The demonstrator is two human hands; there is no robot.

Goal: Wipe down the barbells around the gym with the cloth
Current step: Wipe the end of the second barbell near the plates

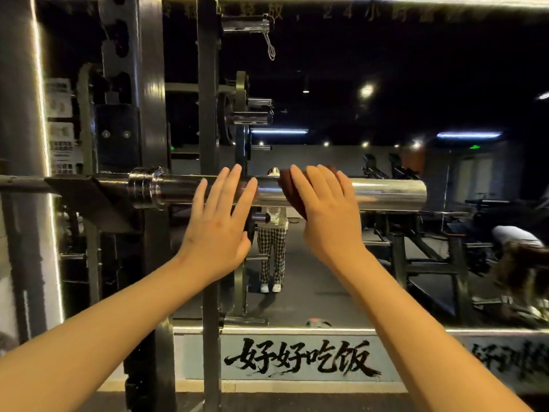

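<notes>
Chrome gleams along the barbell [386, 194], which lies level across the middle of the frame, its thick sleeve reaching to the right and its collar [145, 188] sitting at centre left, where the bar rests on a dark rack [208, 84]. The left hand [219, 221] is spread wide at the centre, fingers straight and apart, their tips laid against the sleeve; it holds nothing. Just to its right, the right hand [323, 215] lies over a dark reddish-brown cloth [289, 188], fingers nearly straight and close together, pressing the cloth to the sleeve. The cloth wraps the front of the bar and shows at the hand's left edge; the thumb is out of sight. Behind the bar, a large mirror [416, 84] fills the upper and right parts of the frame and shows ceiling lights, gym machines and a standing person in checked trousers [271, 254]. Black brushed characters [300, 356] run along the pale wall at lower centre.
</notes>
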